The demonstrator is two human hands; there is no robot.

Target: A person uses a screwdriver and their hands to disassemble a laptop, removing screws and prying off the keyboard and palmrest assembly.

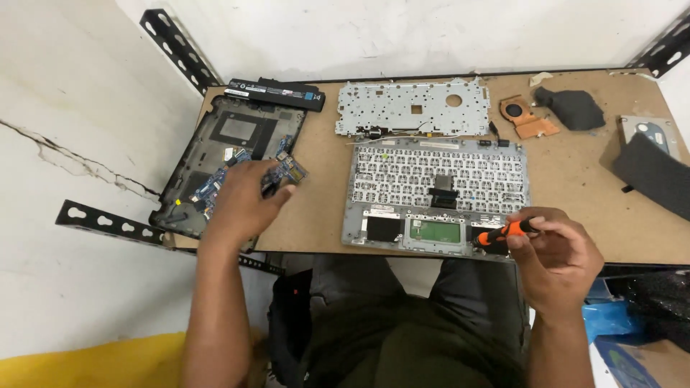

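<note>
My left hand (243, 197) holds a small blue circuit board (287, 171) over the right edge of a dark laptop bottom case (215, 136) at the table's left. An orange and black screwdriver (503, 233) is gripped in my right hand (557, 259) at the lower right corner of a grey laptop palmrest (359, 215), which lies upside down and shows the back of its keyboard. A green touchpad board (434, 231) sits in the palmrest's front middle.
A black battery (274, 93) lies at the back left. A perforated metal plate (410, 108) sits behind the palmrest. A copper heatsink with fan (525, 116), dark pads (575, 108) and a hard drive (650, 133) are at the right on the brown table (575, 187).
</note>
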